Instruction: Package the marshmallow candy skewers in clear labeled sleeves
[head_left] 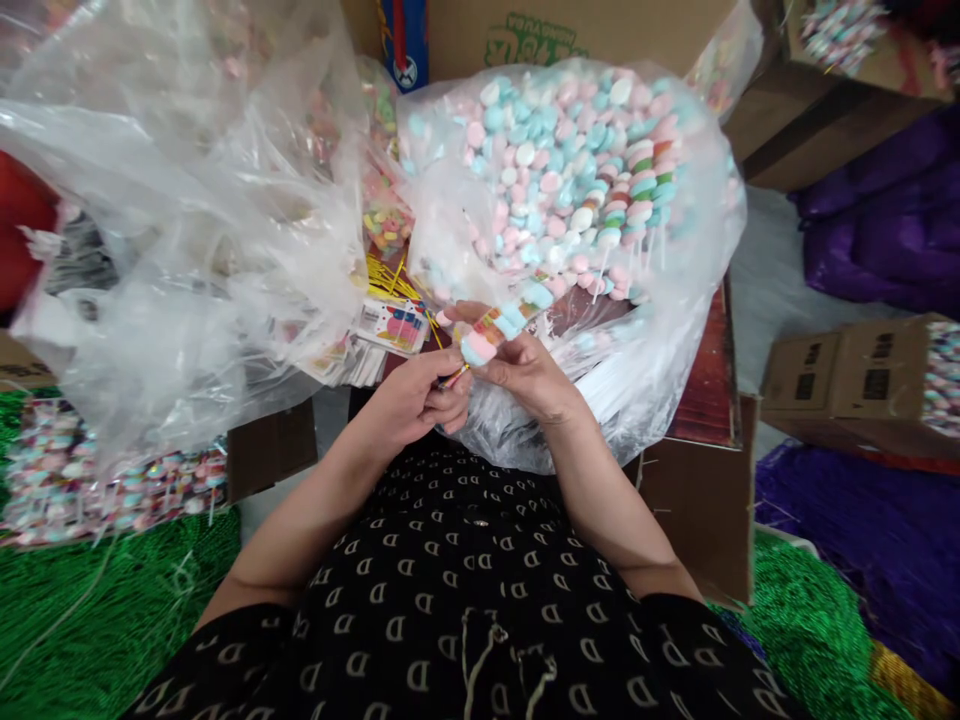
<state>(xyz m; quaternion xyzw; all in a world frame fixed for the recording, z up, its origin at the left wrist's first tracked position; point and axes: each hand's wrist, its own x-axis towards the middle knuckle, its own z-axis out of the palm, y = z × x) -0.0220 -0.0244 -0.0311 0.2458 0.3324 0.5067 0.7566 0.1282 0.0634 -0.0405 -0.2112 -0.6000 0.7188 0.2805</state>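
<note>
A wrapped marshmallow skewer [504,325] with pink, white and light blue pieces slants up to the right between my hands. My right hand [529,375] is closed around it from the right and below. At its lower left end my left hand [429,395] is pinched shut, with a thin yellow twist tie [454,378] between the fingers. More yellow twist ties [390,278] lie in a bundle just beyond, next to a stack of printed cards [394,325]. Several finished-looking skewers [637,195] rest on loose marshmallows [525,155] in a big clear bag.
A large crumpled plastic bag [187,220] covers the left side. White sticks [600,385] lie in plastic at the table's near side. Cardboard boxes [847,375] stand to the right, one with skewers inside. Green shredded tinsel [97,600] and purple tinsel [862,550] lie around below.
</note>
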